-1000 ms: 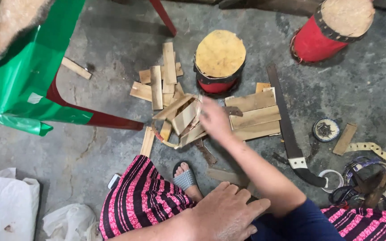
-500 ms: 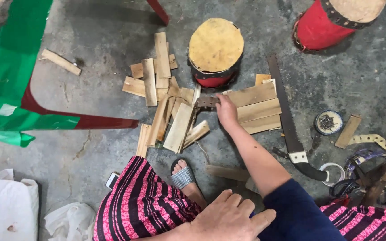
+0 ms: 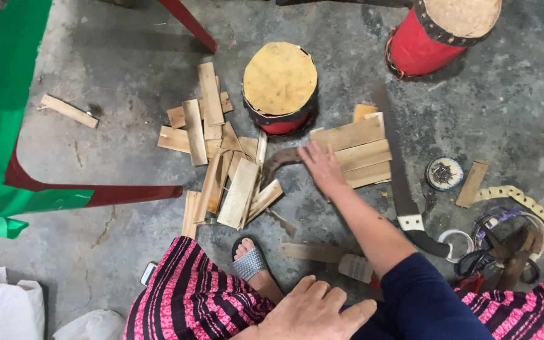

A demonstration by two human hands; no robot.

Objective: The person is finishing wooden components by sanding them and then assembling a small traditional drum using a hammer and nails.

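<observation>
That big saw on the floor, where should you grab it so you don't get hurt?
Grab the saw by its dark handle, the thick end nearest the person, probably coming from the person's own side. The long flat blade points away toward the red drum, so fingers stay off the blade. The right hand lies flat on the wooden slats just beside the blade.

— How many drums?

— Two: a small drum (image 3: pixel 279 88) with a tan skin, and a bigger red drum (image 3: pixel 439 31) at the top edge.

— Hands?

— Two, the right hand (image 3: pixel 323 169) and the left hand (image 3: pixel 313 311).

— Wooden slats?

— One loose pile (image 3: pixel 221 164) of perhaps fifteen (they overlap, so I can't count exactly), a stack (image 3: pixel 357 151) of about four, and one stray slat (image 3: pixel 68 111).

— Anything else?

— One long blade (image 3: pixel 398 176), one round tin of nails (image 3: pixel 444 173), one sandal (image 3: pixel 249 259).
</observation>
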